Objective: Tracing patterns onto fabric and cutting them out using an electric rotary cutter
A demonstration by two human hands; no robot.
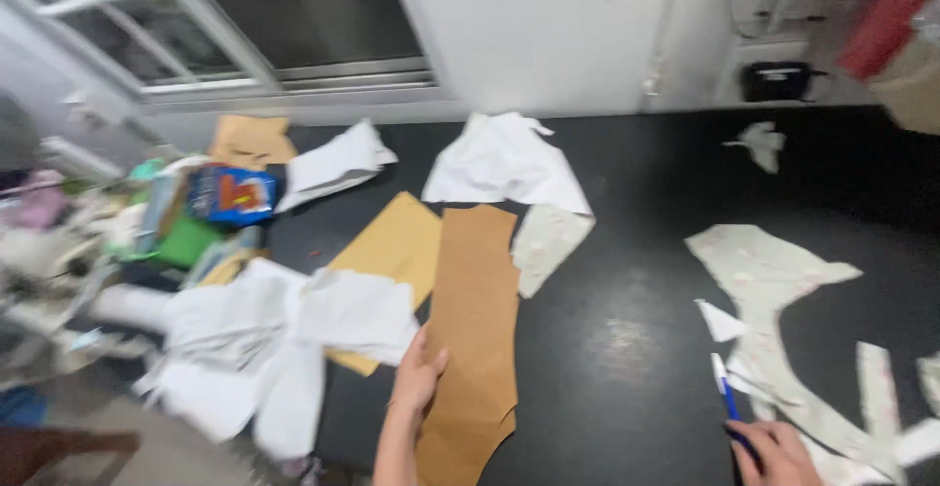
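Observation:
My left hand (415,378) rests on the left edge of a long brown paper pattern piece (475,320) that lies on the black table (607,280). My right hand (778,452) at the bottom right holds a blue and white pen (725,393), its tip pointing away from me. The pen lies over a cut piece of pale floral fabric (759,271). A small white triangular scrap (720,322) sits just left of the pen.
A yellow-tan paper piece (392,246), white fabric pieces (504,163) (294,339) and a small floral piece (543,241) lie around the pattern. Clutter with a blue packet (232,194) fills the left side. A white wall and window stand behind the table.

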